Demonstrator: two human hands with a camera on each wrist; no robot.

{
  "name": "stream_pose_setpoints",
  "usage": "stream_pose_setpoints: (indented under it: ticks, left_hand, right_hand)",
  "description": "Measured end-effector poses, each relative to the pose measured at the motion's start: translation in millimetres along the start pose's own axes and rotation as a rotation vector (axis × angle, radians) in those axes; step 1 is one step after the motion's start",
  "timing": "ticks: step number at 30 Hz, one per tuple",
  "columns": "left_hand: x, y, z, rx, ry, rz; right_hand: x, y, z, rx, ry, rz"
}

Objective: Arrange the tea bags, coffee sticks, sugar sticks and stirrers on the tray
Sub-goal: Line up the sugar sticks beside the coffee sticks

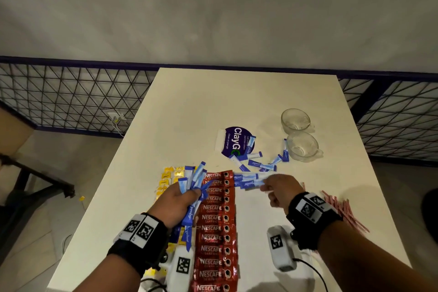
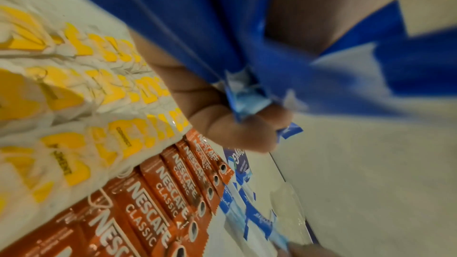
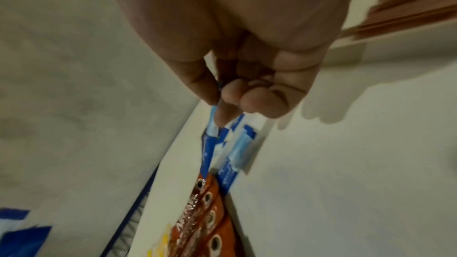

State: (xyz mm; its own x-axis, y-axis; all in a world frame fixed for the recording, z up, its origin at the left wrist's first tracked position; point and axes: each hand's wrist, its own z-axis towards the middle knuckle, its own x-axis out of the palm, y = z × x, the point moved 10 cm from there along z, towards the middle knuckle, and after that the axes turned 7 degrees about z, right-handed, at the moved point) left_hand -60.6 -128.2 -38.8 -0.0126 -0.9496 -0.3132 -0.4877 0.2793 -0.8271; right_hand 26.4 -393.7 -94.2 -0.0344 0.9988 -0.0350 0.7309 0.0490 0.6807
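My left hand (image 1: 176, 204): curled round a fanned bunch of blue sugar sticks (image 1: 194, 181), held up above the rows on the table.
My right hand (image 1: 279, 188): thumb and forefinger pinching the end of one sugar stick (image 1: 246, 184); the other fingers are curled in.
Placed sugar sticks (image 1: 244, 177): a few lie side by side just right of the top of the coffee row, the pinched one among them.
Coffee sticks (image 1: 216, 232): red Nescafe sachets in one long column running toward me, overlapping one another.
Tea bags (image 1: 167, 179): yellow-tagged, in rows left of the coffee column, partly hidden under my left hand.
Loose sugar sticks (image 1: 258, 161): scattered farther back, some lying on a round purple ClayGo sticker (image 1: 233, 141).
Stirrers (image 1: 343, 208): a red-and-white striped heap by my right wrist.
Glass cups (image 1: 296, 119): two, at the far right.
Table (image 1: 201, 102): cream-white; I cannot make out a separate tray.
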Motion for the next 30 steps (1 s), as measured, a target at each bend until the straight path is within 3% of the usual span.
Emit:
stream_pose_setpoints:
  ticks: [2, 4, 13, 30]
  left_hand:
    - [-3, 8, 0, -0.007, -0.007, 0.003]
    - [-2, 10, -4, -0.041, 0.002, 0.003]
    - [-1, 13, -10, -0.084, 0.024, -0.05]
    - [-5, 17, -9, -0.097, 0.009, -0.036]
  right_hand:
    - [-2, -21, 4, 0.101, 0.008, -0.066]
    - [-1, -28, 7, 0.106, 0.033, -0.174]
    - [-3, -12, 12, -0.116, -0.122, -0.73]
    - [4, 1, 14, -0.178, -0.187, -0.829]
